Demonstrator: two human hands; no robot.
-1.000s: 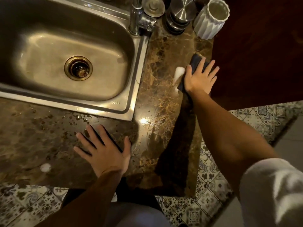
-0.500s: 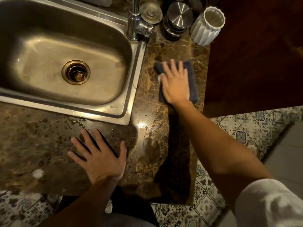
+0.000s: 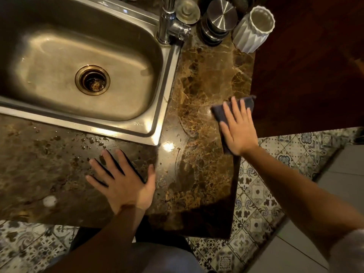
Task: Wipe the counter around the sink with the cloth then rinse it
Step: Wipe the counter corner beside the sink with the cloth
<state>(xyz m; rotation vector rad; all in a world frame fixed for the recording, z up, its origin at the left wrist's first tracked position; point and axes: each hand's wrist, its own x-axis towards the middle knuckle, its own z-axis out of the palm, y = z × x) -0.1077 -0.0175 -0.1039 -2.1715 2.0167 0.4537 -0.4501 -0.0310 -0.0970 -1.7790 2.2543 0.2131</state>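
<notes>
Cloth [image 3: 220,114] nearer the counter [image 3: 199,79] edge now — right hand [image 3: 239,131] flat atop.

Both forearms are bare from wrist to well above the elbow line of sight, with no watch, bracelet or ring on either one. The left hand [image 3: 126,182] and the right hand [image 3: 239,131] are ungloved, with short, unpainted nails. At the near right corner a white sleeve [image 3: 348,253] covers the upper right arm, its fabric soft and blurred. Low in the middle, between the arms, a pale grey garment [image 3: 167,261] covers the person's front.
</notes>
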